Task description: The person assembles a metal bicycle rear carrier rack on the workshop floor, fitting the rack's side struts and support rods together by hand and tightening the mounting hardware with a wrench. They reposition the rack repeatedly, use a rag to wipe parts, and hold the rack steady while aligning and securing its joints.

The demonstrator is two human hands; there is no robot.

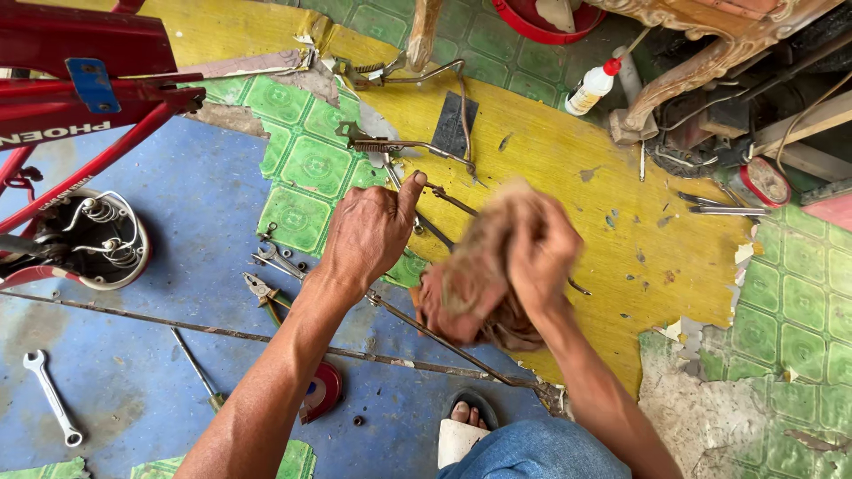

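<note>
The right hand (532,253) grips a brown rag (475,275) around a thin rod (444,341) just above the sandal (463,426), the left hand (368,232) holds the rod's other end, so rub slowly and keep it steady.

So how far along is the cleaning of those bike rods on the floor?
Done: parts are stripped off the red bicycle frame and laid out. In hand: the right hand rubs a brown rag, blurred, on a thin rusty metal rod steadied by the left hand. Left: the long rusty rod and brake levers look untouched.
</note>
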